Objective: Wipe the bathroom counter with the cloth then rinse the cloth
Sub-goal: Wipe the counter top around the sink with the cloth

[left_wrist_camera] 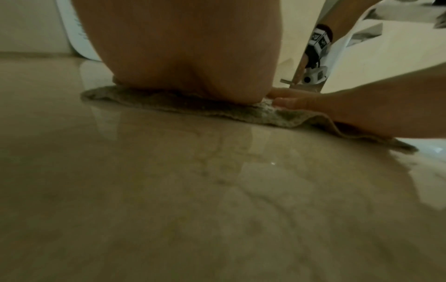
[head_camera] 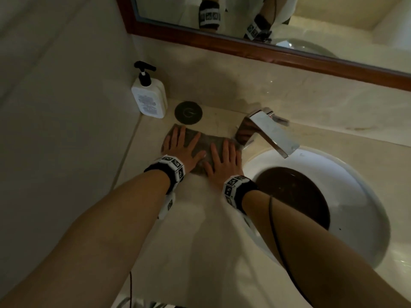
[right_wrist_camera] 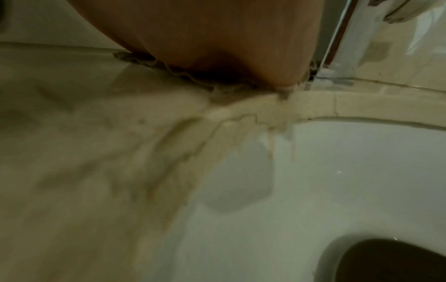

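Note:
A grey-brown cloth (head_camera: pixel 205 142) lies flat on the beige marble counter (head_camera: pixel 191 230), left of the tap. My left hand (head_camera: pixel 181 147) presses flat on the cloth's left part, fingers straight and spread. My right hand (head_camera: pixel 223 161) presses flat on its right part, beside the tap base. From the left wrist view the cloth (left_wrist_camera: pixel 169 103) shows as a thin edge under the palm, with the right hand (left_wrist_camera: pixel 337 112) on its far end. The right wrist view shows the cloth's wrinkled edge (right_wrist_camera: pixel 154 63) under the palm, near the basin rim (right_wrist_camera: pixel 337 106).
A chrome tap (head_camera: pixel 266 130) juts over the white basin (head_camera: pixel 347 190), which holds dark brown water (head_camera: pixel 295 194). A white pump bottle (head_camera: pixel 149 94) and a dark round disc (head_camera: pixel 188 112) stand at the counter's back left corner. A wood-framed mirror (head_camera: pixel 266 50) hangs above. The wall (head_camera: pixel 66 130) closes the left.

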`<state>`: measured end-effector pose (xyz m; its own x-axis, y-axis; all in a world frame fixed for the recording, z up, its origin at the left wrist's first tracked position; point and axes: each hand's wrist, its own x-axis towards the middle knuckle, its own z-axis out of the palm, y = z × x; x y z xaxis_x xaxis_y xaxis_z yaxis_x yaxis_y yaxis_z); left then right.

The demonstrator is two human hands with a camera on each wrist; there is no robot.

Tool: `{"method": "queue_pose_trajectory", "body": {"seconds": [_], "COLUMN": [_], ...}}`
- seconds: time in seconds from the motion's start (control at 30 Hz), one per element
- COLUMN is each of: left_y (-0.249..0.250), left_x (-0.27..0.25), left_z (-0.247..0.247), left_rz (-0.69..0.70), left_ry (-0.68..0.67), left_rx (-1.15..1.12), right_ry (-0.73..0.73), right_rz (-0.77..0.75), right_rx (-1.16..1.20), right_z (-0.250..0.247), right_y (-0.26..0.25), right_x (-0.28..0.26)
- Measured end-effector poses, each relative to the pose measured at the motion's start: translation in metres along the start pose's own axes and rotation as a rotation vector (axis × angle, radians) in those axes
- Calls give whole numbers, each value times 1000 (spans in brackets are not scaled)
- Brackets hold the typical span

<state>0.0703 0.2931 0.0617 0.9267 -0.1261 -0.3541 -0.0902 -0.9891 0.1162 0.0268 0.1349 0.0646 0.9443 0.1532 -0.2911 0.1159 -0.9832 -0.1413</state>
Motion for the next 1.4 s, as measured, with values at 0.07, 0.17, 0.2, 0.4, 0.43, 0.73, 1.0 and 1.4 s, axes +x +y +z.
{"method": "queue_pose_trajectory", "body": {"seconds": [0.07,0.17,0.2,0.4,0.43,0.73,1.0,1.4], "left_y": [-12,-31,-38,-67,-70,-33,32,37], "left_x": [-3,-12,-17,-62,-72,-131,-151,-111], "left_z": [1,3,4,14,17,48,59,44], "left_rz": [-21,-56,-74,-228,-249,-341,-254,-209], "left_ry": [20,36,35,-3,-5,43,-4,-25], "left_rx": [5,-9,-13,-52,-54,-43,-39,-57], "right_ry": [-4,-21,-28,-62,-70,-75,-64,-106], "right_rz": [-21,-56,-62,-189,-212,-310,-271,-208], "right_rx": [-2,8,10,-40,-52,-86,-42,23], "right_z": [-2,-2,-1,9,11,28,36,22], "right_y": [-10,-28,-34,-68,-71,-48,13,26], "right_x": [5,8,9,-4,-9,-67,-117,-90]}}
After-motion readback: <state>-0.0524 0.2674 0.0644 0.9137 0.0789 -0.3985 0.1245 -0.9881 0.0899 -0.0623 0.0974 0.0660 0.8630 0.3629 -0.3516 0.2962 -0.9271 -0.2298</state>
